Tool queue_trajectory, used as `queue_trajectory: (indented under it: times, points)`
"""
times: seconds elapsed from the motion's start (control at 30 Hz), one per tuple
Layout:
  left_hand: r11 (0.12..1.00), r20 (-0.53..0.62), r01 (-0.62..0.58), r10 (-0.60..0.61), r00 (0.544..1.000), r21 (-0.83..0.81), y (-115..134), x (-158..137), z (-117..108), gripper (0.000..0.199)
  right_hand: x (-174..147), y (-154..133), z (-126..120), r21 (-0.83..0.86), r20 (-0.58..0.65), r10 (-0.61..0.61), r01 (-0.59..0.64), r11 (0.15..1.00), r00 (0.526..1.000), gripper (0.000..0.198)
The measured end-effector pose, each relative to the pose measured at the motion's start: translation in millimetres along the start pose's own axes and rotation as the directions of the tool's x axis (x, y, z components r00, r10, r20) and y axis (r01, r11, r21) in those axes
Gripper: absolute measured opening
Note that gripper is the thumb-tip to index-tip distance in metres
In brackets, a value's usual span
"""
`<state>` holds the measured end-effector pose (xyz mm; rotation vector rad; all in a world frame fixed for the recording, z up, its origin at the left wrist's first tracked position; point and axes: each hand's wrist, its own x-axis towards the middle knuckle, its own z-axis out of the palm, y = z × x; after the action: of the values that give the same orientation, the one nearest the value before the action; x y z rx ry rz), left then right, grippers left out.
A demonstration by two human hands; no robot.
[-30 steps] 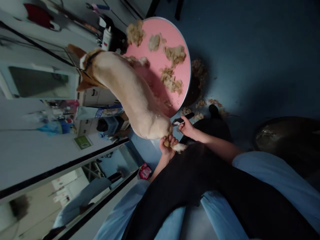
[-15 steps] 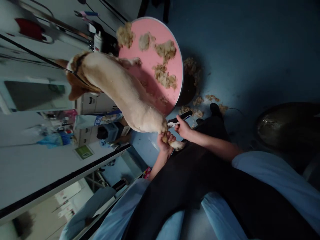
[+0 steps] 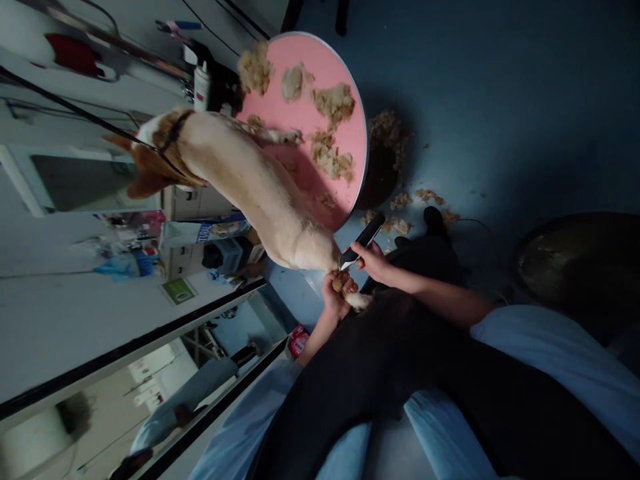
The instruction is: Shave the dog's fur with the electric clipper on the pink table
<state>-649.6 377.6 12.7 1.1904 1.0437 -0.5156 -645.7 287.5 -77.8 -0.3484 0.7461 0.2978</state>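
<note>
A dog (image 3: 260, 187) with a closely clipped cream body and a brown head stands on a round pink table (image 3: 280, 120), its back end towards me. My left hand (image 3: 336, 293) is closed around one of its hind legs, and the white paw (image 3: 359, 301) sticks out past my fingers. In my right hand (image 3: 374, 261) is a black and white hair clipper (image 3: 369, 235). The clipper's head meets the fur of the leg just above my left hand. A dark strap (image 3: 173, 133) circles the dog's neck.
Clumps of cut fur (image 3: 334, 103) lie on the table, and more fur (image 3: 400, 223) is on the blue floor. Beneath the table edge stands a dark bin (image 3: 380, 177) with fur. A black leash (image 3: 75, 103) runs to the dog's neck. A large dark round object (image 3: 575, 257) is at right.
The clipper has tilted more steeply, and its head has moved down against the leg. My left hand and the held leg have shifted slightly right and down. The dog's head has turned a little.
</note>
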Motion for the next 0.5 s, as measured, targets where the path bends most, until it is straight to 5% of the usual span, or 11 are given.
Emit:
queue_trajectory:
  times: [0.13,0.3,0.4,0.5]
  points:
    - [0.999,-0.053,0.025,-0.024,0.998,0.025,8.4,-10.3,2.8,0.023,10.2,-7.4,-16.3,-0.039,0.156,0.025,-0.019,0.999,0.987,0.043]
    - [0.999,0.02,0.031,-0.03,0.999,-0.022,44.4,-25.2,9.4,0.019,29.5,-36.5,-47.8,-0.035,0.164,0.093,-0.088,0.996,0.982,0.049]
    - [0.99,0.087,-0.103,0.112,0.99,-0.101,69.3,-34.7,13.4,0.013,37.8,-48.3,-60.8,-0.042,0.363,0.215,-0.214,0.976,0.907,0.056]
    - [0.938,0.097,-0.341,0.345,0.934,-0.055,88.5,-42.6,15.1,0.024,45.8,-41.0,-58.0,-0.063,0.466,0.23,-0.227,0.972,0.854,0.044]
